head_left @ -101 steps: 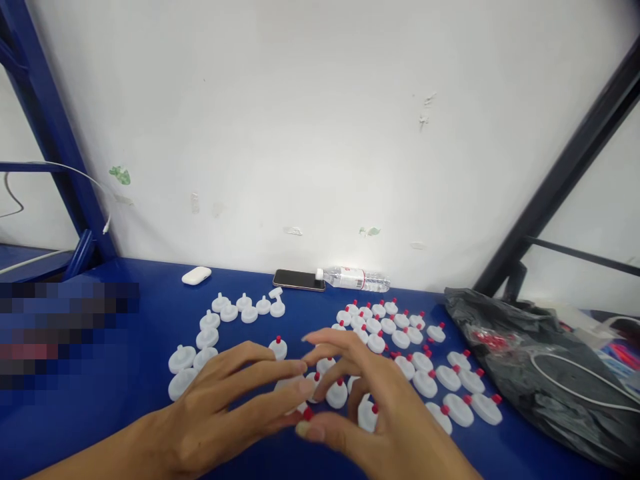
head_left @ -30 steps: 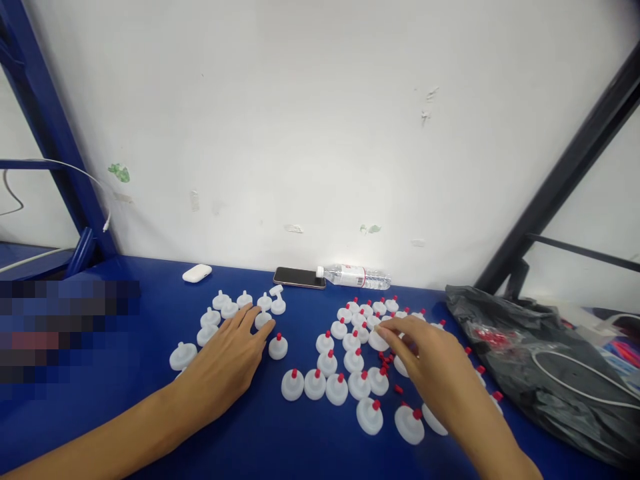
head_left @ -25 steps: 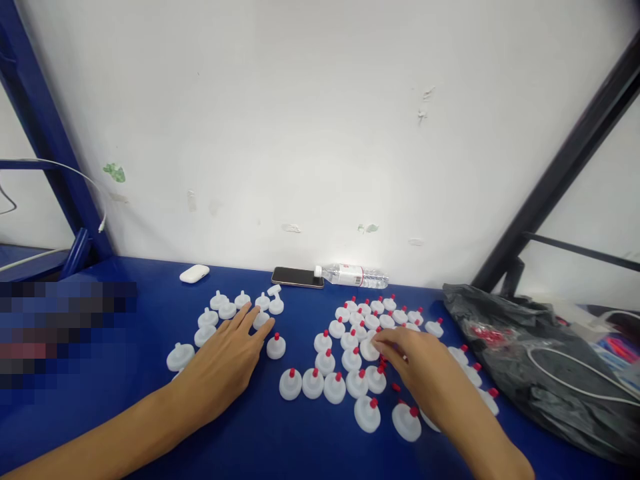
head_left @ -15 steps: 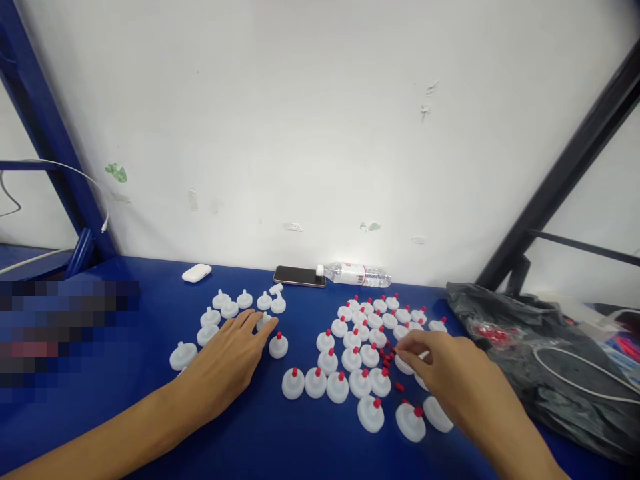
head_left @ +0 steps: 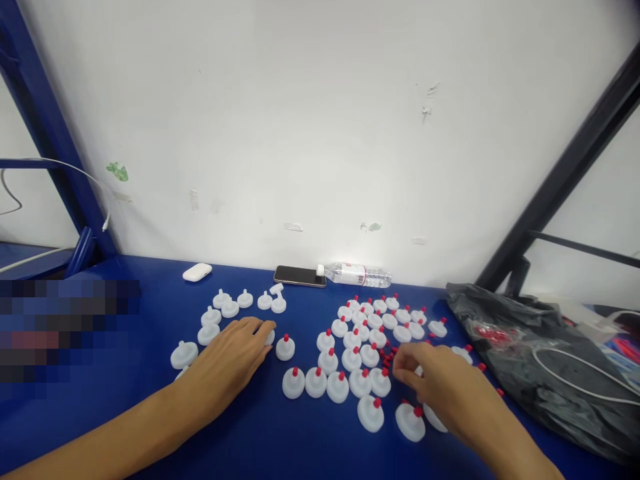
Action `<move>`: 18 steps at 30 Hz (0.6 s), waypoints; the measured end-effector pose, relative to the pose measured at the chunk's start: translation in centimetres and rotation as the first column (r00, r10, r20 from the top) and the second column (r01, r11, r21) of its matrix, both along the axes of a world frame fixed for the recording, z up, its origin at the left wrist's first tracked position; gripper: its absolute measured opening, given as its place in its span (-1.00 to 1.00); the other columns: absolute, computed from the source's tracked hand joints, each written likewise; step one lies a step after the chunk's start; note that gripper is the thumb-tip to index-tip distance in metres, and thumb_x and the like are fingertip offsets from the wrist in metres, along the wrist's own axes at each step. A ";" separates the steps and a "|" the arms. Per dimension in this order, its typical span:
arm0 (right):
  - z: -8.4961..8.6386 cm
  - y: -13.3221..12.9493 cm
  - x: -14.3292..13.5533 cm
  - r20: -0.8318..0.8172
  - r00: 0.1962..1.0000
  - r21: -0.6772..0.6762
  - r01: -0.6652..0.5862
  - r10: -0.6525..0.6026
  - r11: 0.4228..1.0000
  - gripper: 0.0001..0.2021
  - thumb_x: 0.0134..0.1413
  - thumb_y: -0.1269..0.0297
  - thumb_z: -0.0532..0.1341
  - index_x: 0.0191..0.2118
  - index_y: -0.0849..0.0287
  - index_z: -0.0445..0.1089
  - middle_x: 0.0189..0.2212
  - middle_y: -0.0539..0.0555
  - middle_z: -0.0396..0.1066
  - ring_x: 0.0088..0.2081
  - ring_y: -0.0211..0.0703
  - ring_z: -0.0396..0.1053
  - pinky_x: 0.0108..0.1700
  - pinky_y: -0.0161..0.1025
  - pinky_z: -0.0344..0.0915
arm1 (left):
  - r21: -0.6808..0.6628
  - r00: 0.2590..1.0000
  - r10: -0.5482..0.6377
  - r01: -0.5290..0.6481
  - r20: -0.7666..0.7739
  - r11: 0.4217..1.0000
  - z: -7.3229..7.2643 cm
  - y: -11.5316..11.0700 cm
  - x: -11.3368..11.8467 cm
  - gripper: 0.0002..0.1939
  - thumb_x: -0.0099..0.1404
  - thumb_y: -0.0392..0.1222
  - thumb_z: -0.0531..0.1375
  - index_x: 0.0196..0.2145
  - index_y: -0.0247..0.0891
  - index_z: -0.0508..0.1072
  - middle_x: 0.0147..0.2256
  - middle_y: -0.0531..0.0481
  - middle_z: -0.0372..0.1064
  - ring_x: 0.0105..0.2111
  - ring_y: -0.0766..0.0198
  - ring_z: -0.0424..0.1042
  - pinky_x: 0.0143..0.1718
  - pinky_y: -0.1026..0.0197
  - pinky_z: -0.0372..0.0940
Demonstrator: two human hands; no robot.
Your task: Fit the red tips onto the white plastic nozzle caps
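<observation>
My left hand (head_left: pixel 233 353) is closed over a white nozzle lid (head_left: pixel 271 337), its fingertips curled round it and hiding most of it. Just right of those fingers stands a white lid with a red tip cap (head_left: pixel 285 347). Uncapped white lids (head_left: pixel 209 333) lie behind and left of this hand. My right hand (head_left: pixel 433 373) is closed in a pinch beside a small pile of loose red tip caps (head_left: pixel 387 358); whatever is between its fingertips is hidden. Many red-capped lids (head_left: pixel 351 359) spread left of and behind it, and a few show past its wrist.
A phone (head_left: pixel 300 276) and a clear plastic bottle (head_left: pixel 355 274) lie along the wall. A white earbud case (head_left: pixel 197 272) rests at the back left. On the right, a black plastic bag (head_left: pixel 540 373) carries a clear packet of red caps (head_left: pixel 497 333) and a white cable.
My left hand has drawn slightly down and left, its fingers curling further over the lid. The nearby capped lid has shifted right. My right hand has moved slightly down, still pinched.
</observation>
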State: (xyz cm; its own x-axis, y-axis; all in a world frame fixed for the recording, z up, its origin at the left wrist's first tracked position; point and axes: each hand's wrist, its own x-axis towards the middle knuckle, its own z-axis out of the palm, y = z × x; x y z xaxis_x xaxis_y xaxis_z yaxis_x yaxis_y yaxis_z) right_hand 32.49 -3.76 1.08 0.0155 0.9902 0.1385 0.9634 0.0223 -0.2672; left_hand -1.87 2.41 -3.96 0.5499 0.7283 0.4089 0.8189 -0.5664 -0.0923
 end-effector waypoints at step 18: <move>2.5 -1.9 -9.4 -0.393 0.781 0.292 -0.394 0.485 0.871 -0.78 0.32 0.37 0.27 -0.02 -0.09 0.55 -0.27 -0.13 0.66 -0.36 -0.23 0.59 -0.38 -0.37 0.36 | 0.286 0.891 -0.402 0.338 0.210 0.897 2.8 -3.8 1.4 -0.70 0.55 -0.27 0.11 0.18 -0.26 0.37 -0.09 -0.12 0.40 -0.39 0.34 0.44 -0.42 0.29 0.44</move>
State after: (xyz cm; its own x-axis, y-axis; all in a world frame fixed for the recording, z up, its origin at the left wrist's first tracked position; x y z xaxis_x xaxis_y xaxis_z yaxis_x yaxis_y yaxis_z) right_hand 23.11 -5.68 3.63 -0.3108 0.8602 0.4042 0.6145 0.5063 -0.6050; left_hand -0.49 -1.38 -1.13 0.6118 0.3570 0.7059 0.5665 -0.8205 -0.0761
